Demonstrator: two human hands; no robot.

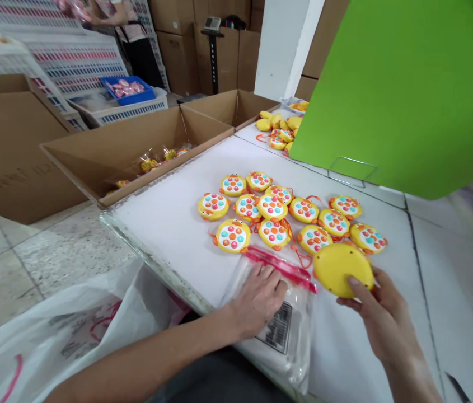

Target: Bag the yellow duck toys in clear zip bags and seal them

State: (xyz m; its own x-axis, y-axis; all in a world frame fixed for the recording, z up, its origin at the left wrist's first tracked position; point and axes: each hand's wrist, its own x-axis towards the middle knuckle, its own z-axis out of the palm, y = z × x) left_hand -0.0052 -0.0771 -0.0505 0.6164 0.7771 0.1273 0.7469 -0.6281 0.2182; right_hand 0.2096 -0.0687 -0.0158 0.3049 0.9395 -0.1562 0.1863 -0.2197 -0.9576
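Though apart, left hand point(258, 300) on bag point(293, 341), right hand point(381, 316) round toy point(339, 267).

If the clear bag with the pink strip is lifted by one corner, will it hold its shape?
Probably floppy: the clear bag looks like thin, wrinkled film. Likely light and somewhat slippery on the smooth table; the left hand lies flat on it.

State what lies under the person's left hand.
The left hand presses a clear zip bag with a barcode label; the bag part beneath the palm is hidden.
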